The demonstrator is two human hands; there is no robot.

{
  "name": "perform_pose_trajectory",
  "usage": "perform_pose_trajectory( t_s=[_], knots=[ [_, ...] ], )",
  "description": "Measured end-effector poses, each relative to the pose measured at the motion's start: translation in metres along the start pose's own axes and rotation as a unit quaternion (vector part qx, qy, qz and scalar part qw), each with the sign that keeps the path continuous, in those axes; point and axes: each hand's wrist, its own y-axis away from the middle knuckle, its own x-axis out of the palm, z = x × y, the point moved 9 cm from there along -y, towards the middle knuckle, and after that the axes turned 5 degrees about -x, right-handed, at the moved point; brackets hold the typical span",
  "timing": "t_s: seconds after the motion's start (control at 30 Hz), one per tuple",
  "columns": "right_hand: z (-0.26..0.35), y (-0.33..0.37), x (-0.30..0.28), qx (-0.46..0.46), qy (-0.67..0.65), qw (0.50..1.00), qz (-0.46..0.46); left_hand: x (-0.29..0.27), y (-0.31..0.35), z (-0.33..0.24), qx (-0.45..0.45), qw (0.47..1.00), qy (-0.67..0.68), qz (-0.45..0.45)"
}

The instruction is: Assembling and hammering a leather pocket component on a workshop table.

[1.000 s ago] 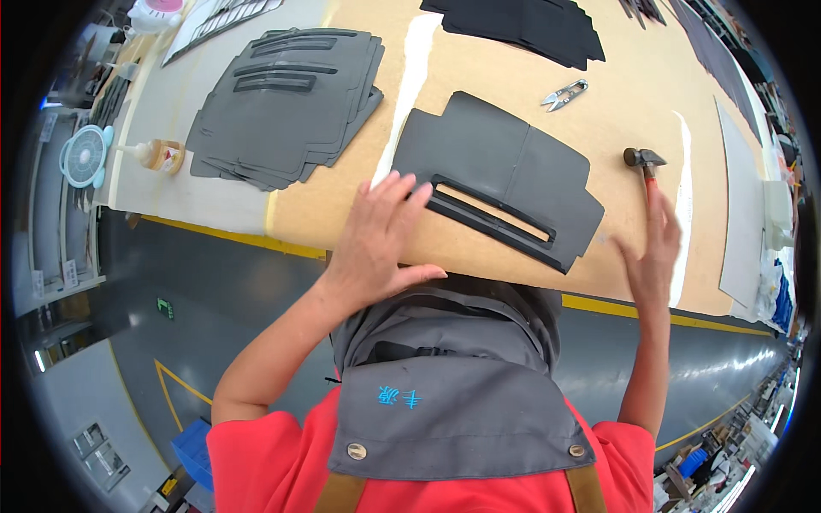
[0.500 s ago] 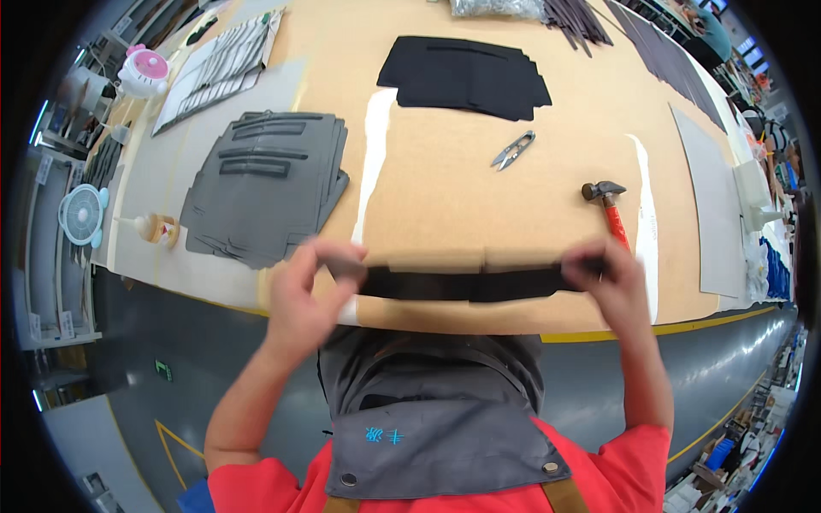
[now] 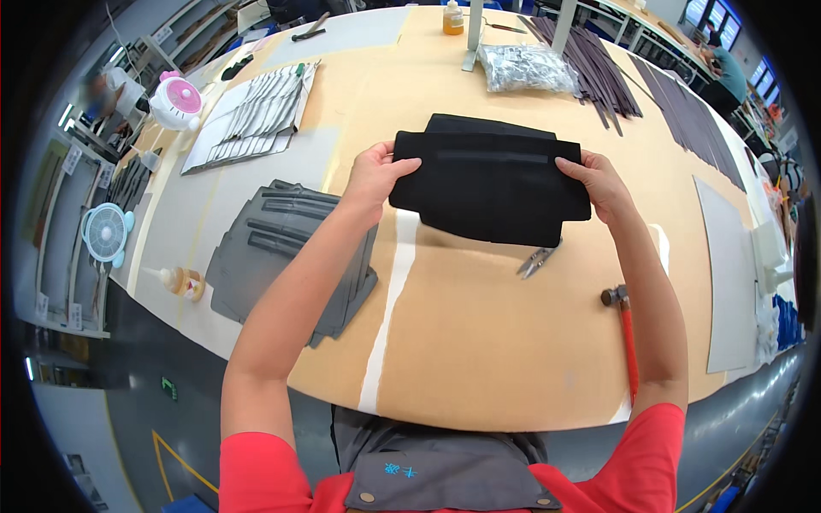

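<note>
A black flat panel point(image 3: 496, 192) with notched lower corners is stretched between my two hands, with a long narrow strip across its upper part. My left hand point(image 3: 375, 179) pinches its upper left corner, thumb on top; my right hand point(image 3: 601, 185) grips the upper right corner the same way. Behind it, the top edge of a black stack point(image 3: 487, 125) shows; the panel covers the rest. Thread snips point(image 3: 535, 262) lie just below the panel's lower right edge. By my right forearm rests a hammer point(image 3: 629, 329) with a red handle.
Left of my left forearm is a stack of grey panels point(image 3: 235, 248), with a glue bottle point(image 3: 184, 282) beside it. Farther back lie pale strips on a board point(image 3: 256, 120), a clear plastic bag point(image 3: 526, 68) and dark strips point(image 3: 599, 73). Two small fans point(image 3: 107, 233) stand at left.
Both hands have moved forward from the table's near edge, carrying the black panel over the black stack. The panel, a narrow dark band before, now shows its broad face.
</note>
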Motion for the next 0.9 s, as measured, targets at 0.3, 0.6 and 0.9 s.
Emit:
perform_pose_trajectory(
  t_s=[0.3, 0.6, 0.9],
  knots=[
    [-0.049, -0.069, -0.019, -0.003, -0.011, 0.999, -0.048, 0.013, -0.093, 0.028, -0.019, 0.999, -0.026, -0.034],
    [-0.067, -0.078, -0.034, -0.020, 0.003, 0.994, -0.106, 0.015, -0.106, 0.036, -0.025, 0.996, -0.065, -0.063],
    [0.015, 0.012, 0.066, -0.255, 0.195, 0.947, -0.026, -0.076, 0.016, -0.055, 0.185, 0.959, -0.180, -0.120]
  ],
)
